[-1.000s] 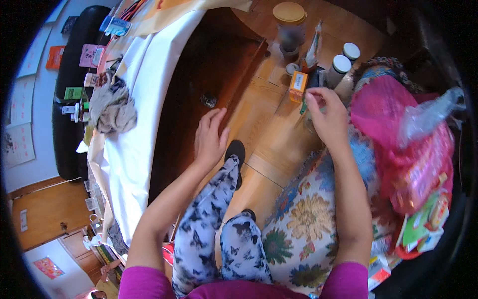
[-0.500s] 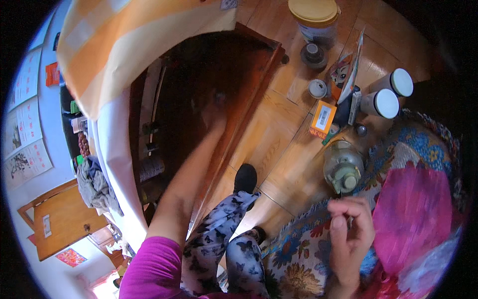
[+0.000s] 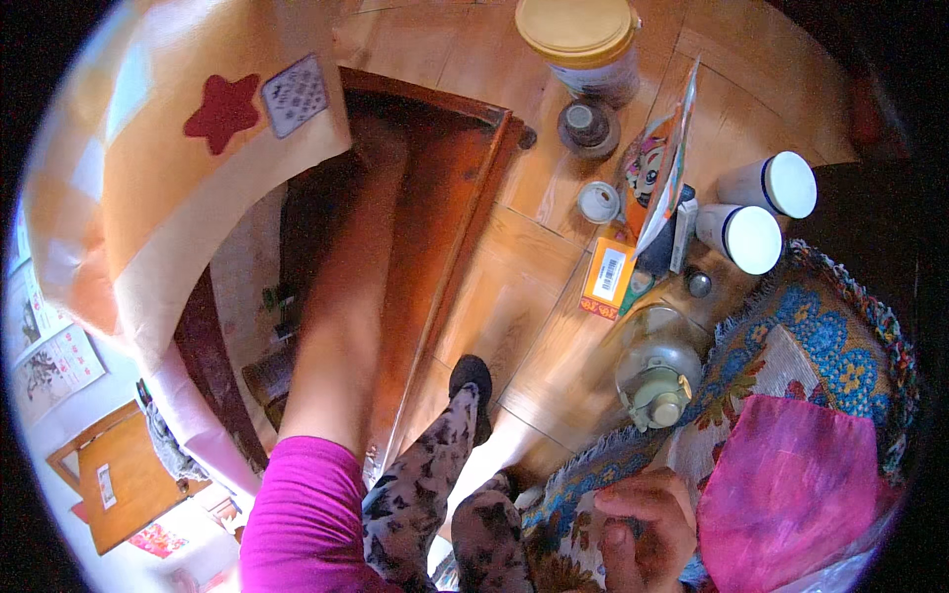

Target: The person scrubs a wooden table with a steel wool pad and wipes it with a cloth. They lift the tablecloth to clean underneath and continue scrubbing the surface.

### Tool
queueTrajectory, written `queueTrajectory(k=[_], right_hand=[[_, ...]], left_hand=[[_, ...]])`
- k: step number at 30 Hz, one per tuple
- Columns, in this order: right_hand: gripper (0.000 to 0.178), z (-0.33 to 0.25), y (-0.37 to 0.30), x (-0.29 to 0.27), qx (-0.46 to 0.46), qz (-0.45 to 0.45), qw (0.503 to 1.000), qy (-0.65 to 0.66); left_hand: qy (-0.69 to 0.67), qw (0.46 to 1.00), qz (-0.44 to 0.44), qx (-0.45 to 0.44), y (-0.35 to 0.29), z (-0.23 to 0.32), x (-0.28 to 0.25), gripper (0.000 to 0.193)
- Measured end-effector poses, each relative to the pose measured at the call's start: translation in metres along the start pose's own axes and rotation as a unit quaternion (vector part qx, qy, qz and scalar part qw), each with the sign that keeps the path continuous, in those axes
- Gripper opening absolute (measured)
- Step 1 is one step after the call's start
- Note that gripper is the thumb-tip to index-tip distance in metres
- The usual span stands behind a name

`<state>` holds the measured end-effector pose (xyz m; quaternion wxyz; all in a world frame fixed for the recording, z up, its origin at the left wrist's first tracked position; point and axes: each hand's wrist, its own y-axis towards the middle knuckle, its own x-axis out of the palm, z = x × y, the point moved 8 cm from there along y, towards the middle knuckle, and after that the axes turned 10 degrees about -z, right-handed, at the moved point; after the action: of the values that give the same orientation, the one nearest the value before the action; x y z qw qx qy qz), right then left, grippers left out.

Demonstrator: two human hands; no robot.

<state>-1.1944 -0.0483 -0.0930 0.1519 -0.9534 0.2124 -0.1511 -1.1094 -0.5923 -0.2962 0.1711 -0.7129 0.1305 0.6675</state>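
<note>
My left arm reaches down into a dark reddish-brown wooden cabinet [image 3: 443, 198] under an orange and white cloth. Deep in the shadow, my left hand [image 3: 381, 148] is too dark and blurred for its fingers to show. Over the patterned rug at the lower right, my right hand [image 3: 647, 529] is loosely curled, thumb apart from the bent fingers, and nothing shows in it. Nearest to it lie a pink cloth [image 3: 791, 494] and, further up, a clear glass jar [image 3: 657, 361] with a pale green stopper.
On the wooden floor stand a yellow-lidded tub [image 3: 578, 30], a dark round jar [image 3: 588, 128], an orange box [image 3: 605, 277], a colourful pouch [image 3: 664, 178] and two white-lidded canisters [image 3: 753, 239]. The cloth [image 3: 158, 158] overhangs the cabinet's left side.
The view has shifted. My left arm reaches further into the cabinet, and its hand has sunk into the shadow. My right hand has come lower.
</note>
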Motion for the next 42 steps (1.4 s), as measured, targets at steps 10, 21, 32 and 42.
queueTrajectory(k=[10, 21, 32, 42], right_hand=[[0.022, 0.004, -0.007, 0.003, 0.017, 0.027, 0.999, -0.012], [0.020, 0.000, -0.005, 0.007, 0.005, 0.030, 0.999, -0.026], [0.018, 0.005, -0.005, 0.012, 0.002, 0.025, 1.000, -0.005], [0.017, 0.004, -0.003, 0.013, -0.006, 0.008, 1.000, -0.007]], left_hand=[[-0.123, 0.971, -0.048, 0.198, -0.058, 0.039, -0.034, 0.031], [-0.157, 0.979, -0.025, 0.130, -0.112, 0.102, -0.026, 0.028], [-0.103, 0.991, -0.020, 0.080, -0.113, 0.105, -0.025, 0.027], [-0.139, 0.989, -0.034, 0.032, -0.109, 0.101, -0.023, 0.030]])
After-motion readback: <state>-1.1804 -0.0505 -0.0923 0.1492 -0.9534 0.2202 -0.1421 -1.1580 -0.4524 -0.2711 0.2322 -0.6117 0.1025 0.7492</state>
